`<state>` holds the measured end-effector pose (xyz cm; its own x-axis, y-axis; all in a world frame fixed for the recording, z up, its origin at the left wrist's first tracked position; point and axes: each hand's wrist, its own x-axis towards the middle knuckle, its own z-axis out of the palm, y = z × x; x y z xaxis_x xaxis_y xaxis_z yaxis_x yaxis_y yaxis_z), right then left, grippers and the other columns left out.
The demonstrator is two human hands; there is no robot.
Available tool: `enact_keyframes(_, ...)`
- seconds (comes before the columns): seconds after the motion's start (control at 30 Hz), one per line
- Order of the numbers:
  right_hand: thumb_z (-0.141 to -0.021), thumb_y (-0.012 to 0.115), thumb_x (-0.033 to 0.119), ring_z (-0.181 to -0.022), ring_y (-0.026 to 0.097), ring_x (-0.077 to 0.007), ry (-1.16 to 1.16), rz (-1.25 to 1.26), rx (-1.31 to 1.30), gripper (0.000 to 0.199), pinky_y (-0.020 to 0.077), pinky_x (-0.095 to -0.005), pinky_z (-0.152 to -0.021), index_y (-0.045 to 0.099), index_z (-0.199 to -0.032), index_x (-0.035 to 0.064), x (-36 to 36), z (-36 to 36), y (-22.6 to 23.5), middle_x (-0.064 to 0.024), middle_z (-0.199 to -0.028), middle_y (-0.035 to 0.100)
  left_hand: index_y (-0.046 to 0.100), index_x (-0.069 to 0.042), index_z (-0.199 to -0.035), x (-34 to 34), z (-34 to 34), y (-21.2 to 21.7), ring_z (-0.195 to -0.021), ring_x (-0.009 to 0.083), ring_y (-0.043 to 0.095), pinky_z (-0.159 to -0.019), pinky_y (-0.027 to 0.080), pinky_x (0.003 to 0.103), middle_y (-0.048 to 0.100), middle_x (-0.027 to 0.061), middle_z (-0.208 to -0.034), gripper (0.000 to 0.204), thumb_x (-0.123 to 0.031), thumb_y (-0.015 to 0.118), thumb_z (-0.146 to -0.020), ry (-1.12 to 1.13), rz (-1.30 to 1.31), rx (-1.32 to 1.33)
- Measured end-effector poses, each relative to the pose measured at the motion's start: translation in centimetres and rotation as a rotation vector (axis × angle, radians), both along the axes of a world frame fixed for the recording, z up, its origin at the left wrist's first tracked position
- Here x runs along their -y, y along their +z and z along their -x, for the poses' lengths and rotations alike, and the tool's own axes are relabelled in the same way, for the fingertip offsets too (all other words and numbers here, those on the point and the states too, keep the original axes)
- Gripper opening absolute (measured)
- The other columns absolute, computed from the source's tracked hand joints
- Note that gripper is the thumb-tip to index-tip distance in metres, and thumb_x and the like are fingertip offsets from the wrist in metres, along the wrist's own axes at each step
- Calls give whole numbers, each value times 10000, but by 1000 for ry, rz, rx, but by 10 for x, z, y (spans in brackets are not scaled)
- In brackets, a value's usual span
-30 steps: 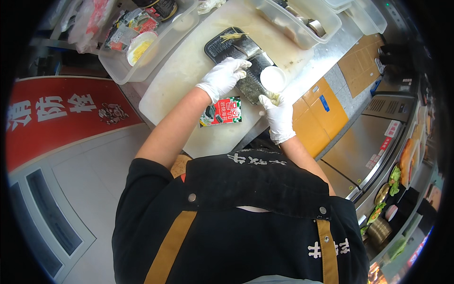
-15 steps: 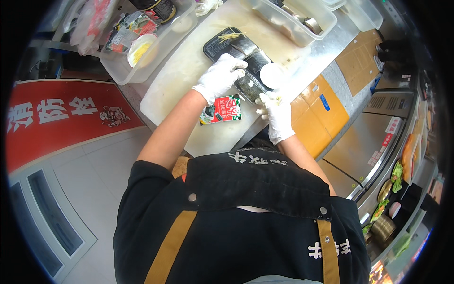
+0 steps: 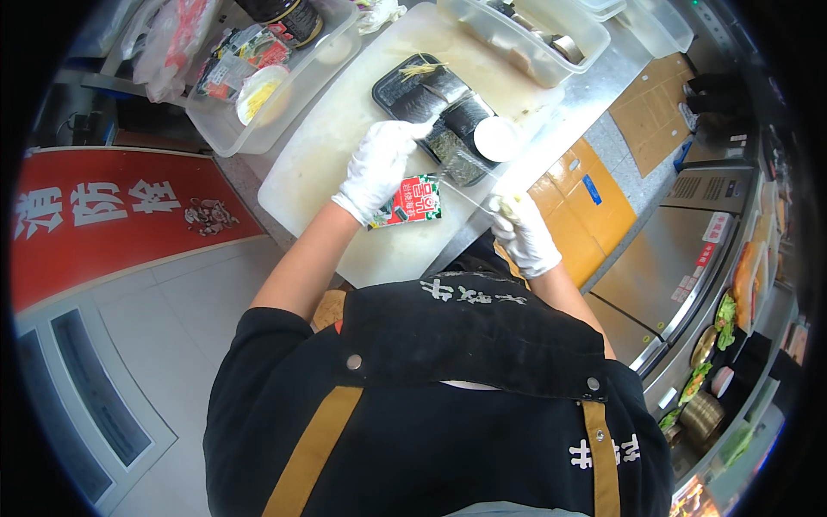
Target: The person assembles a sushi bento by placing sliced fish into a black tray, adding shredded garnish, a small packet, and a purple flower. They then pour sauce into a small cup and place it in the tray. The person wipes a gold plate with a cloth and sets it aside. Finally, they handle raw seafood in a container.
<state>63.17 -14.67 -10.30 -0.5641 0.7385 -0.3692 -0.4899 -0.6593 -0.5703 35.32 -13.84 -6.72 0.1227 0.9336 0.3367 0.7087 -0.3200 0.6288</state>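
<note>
1. Spanning most of the desk [image 3: 551, 129], a white cutting board [image 3: 336, 146] carries the work; it looks stiff and heavy enough to stay put, and its smooth face is probably slick where wet.
2. Flanking the board stand two clear plastic tubs: one to the left [image 3: 258, 121] with packets and a dark bottle, one at the top [image 3: 534, 43] with food inside. Both are light and rigid, best lifted by the rim.
3. Lying on the board's far half is a black sushi tray [image 3: 405, 90] with dark seaweed-wrapped rolls [image 3: 457, 116] and a small round white lid or dish [image 3: 494, 138] beside them. The thin tray would flex, so I judge it wants support from beneath; the rolls seem soft and crushable, best steadied lightly from the sides rather than squeezed.
4. Reaching onto the rolls is the left hand [image 3: 379, 168], gloved in white, fingers [image 3: 412, 133] stretched forward and close together, pressing down on a roll's near end.
5. Sitting at the board's near right edge is the right hand [image 3: 525, 233], also gloved, closed around a handle; a thin pale blade [image 3: 465, 191] appears to run from it toward the rolls, though it is faint.
6. Resting just beside the left wrist is a small red-and-green packet [image 3: 413, 200], flat, light and likely slippery foil, easiest pinched at an edge.
</note>
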Motion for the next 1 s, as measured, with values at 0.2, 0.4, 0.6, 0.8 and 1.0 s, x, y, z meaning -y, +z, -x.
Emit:
enact_keyframes(0.2,-931,679,240,-553,466,-41,-106,-21,-95,201,317,-168,-441,581,-1035,99,15,-47,21,-21,-869,617,641,-172,-1255,19,-28,-20,-1208,306,530,-1066,399,453,611,88,-1245,413,-264,671,-853,-166,-88,-458)
enact_keyframes(0.4,-931,678,251,-561,471,-53,-174,-64,35,213,334,-177,-471,578,-1035,94,35,-67,41,-27,-883,634,603,-181,-1314,12,-36,-12,-1238,313,501,-1088,372,450,589,92,-1279,490,-296,693,-846,-129,-7,-485)
enact_keyframes(0.6,-953,634,217,-595,500,-63,-28,-284,426,168,352,-194,-505,581,-1033,79,46,-63,52,-46,-852,654,359,-128,-1519,53,20,29,-1406,388,334,-1178,251,447,424,164,-1493,910,-453,770,-775,25,275,-145)
enact_keyframes(0.8,-943,637,195,-665,547,-83,-47,-280,390,131,429,-215,-594,557,-956,92,44,-40,49,-51,-874,663,214,-110,-1561,84,16,-6,-1342,366,415,-1131,305,436,451,199,-1428,1086,-423,816,-712,-11,367,-469)
enact_keyframes(1.0,-950,626,157,-783,609,-107,-66,-414,496,125,487,-252,-720,530,-908,89,49,-43,87,-16,-835,601,155,-7,-1555,100,-7,1,-1174,386,537,-1034,409,436,557,207,-1277,1152,-177,862,-661,-36,123,85)
